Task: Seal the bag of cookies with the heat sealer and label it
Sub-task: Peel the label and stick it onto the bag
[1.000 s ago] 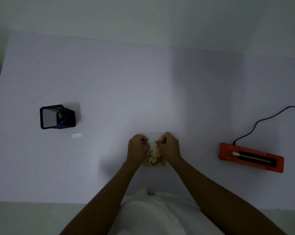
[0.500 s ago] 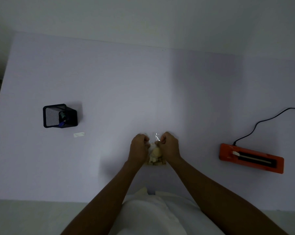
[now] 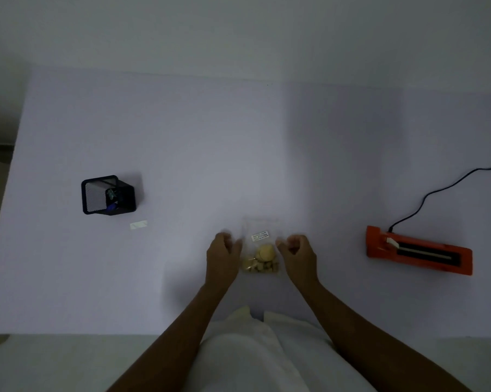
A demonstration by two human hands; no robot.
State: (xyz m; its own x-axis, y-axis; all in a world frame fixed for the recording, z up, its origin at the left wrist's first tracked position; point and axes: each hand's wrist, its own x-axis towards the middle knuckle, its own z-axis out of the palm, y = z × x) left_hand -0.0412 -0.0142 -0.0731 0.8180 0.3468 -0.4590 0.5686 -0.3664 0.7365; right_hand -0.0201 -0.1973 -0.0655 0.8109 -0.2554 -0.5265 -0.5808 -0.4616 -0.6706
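Observation:
A clear bag of cookies (image 3: 264, 257) lies flat on the white table (image 3: 182, 142), just in front of me. A small white printed label (image 3: 260, 236) sits on its upper part, above the pale cookies. My left hand (image 3: 224, 254) hovers at the bag's left edge and my right hand (image 3: 298, 251) at its right edge. Both have loosely curled fingers and hold nothing. The orange heat sealer (image 3: 419, 251) lies far to the right, lid down, well apart from the bag.
A black cord (image 3: 436, 190) runs from the sealer toward the right edge. A black mesh pen holder (image 3: 108, 195) stands at the left, with a small white paper strip (image 3: 138, 224) lying just in front of it.
My hands were together over the bag's top, pinching at the label. They have let go and moved apart to the bag's sides, uncovering the label stuck on the bag.

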